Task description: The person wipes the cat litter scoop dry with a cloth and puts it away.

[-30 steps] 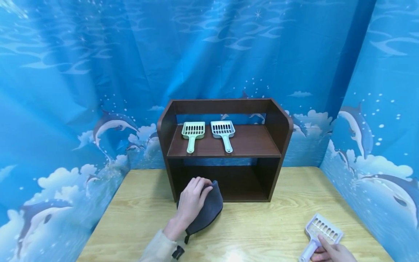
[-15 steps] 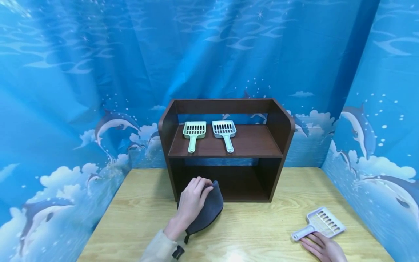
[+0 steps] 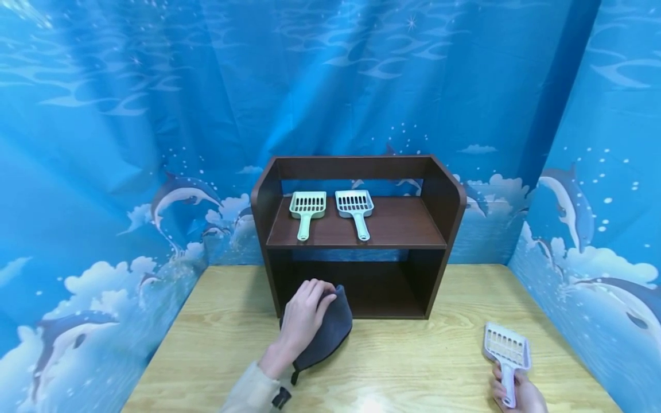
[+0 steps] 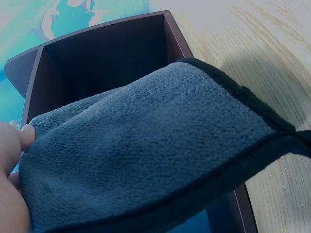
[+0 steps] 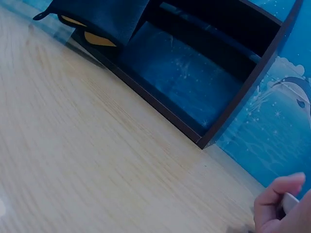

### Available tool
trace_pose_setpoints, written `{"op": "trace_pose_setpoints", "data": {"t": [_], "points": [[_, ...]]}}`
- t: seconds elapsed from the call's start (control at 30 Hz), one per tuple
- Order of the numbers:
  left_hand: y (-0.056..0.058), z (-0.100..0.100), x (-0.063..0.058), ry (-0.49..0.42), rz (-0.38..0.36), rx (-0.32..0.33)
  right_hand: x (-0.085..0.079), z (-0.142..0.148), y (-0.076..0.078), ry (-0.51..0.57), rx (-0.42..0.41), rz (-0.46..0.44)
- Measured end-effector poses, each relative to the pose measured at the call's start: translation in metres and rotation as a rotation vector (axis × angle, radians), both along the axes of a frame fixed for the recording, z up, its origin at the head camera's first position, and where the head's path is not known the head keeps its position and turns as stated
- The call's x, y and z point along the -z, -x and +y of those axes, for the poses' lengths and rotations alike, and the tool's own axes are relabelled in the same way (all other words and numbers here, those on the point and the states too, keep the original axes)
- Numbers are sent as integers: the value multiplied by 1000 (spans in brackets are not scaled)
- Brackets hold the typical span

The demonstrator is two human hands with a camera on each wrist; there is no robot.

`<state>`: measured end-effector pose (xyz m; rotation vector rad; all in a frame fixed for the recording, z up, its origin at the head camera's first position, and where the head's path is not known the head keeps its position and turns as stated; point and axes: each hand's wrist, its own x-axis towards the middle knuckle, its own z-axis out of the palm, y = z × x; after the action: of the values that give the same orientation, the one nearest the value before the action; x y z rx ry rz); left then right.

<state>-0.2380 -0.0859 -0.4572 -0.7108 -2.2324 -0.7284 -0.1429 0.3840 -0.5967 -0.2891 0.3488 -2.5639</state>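
Note:
My left hand pinches the top edge of a dark grey cloth, which hangs in front of the shelf's lower left. In the left wrist view the fluffy cloth shows a black border and a loop at one corner. At the front right, my right hand holds a pale lavender litter scoop by its handle, slotted head pointing away from me. The right wrist view shows only a bit of the pale handle between curled fingers.
A dark brown two-tier shelf stands at the back of the wooden table. On its upper board lie a green litter scoop and a light blue litter scoop, handles forward. A blue dolphin-print curtain surrounds the table.
The lavender scoop has been turned in my right hand; its handle swung left, then towards me, and my grip moved from its head to the handle. My left hand and the cloth stayed still.

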Motion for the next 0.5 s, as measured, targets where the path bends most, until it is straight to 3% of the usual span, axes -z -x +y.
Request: {"op": "trace_pose_setpoints", "data": {"t": [0.07,0.33,0.5], "points": [[0,0,0,-2,2,-1,0,-3,3,-42,-41,47],[1,1,-1,-14,32,0,-24,-36,6,-422,-45,262],[1,1,-1,-24,45,1,-37,-59,9,-534,-59,318]]}}
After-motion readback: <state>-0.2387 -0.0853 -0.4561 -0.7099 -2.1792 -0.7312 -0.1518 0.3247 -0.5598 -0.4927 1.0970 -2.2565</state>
